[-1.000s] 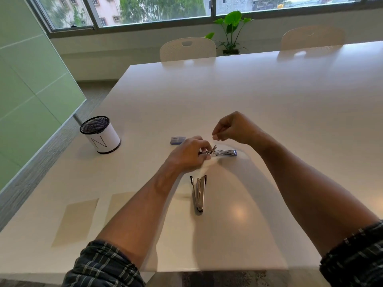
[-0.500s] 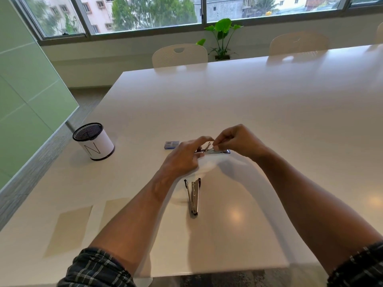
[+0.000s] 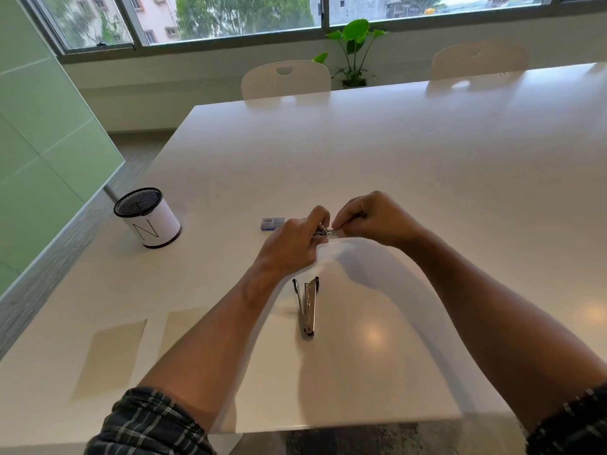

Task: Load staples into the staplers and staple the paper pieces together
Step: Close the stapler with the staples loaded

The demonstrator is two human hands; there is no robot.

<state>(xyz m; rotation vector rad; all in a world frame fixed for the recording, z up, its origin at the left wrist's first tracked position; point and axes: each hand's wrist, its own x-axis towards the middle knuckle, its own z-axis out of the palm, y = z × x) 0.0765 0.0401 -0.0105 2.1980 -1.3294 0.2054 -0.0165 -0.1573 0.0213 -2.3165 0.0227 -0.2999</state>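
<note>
A small metal stapler (image 3: 323, 232) sits between both hands near the middle of the worktop (image 3: 427, 165), most of it hidden by fingers. The left hand (image 3: 292, 244) has its grip clamped on the stapler's near end, thumb and forefinger curled over it. The right hand (image 3: 374, 218) pinches at the stapler's other end with fingertips together; whether it holds a strip of staples there is too small to tell. Just beyond the left hand lies a small blue staple box (image 3: 272, 223), flat on the worktop. Nearer the front edge, a second stapler (image 3: 307, 307) lies apart from the hands, opened in a narrow V with its hinge toward the person. Two tan paper pieces (image 3: 111, 359) lie side by side toward the front left corner. A mesh pen cup (image 3: 147, 218) with a white band stands near the left edge.
</note>
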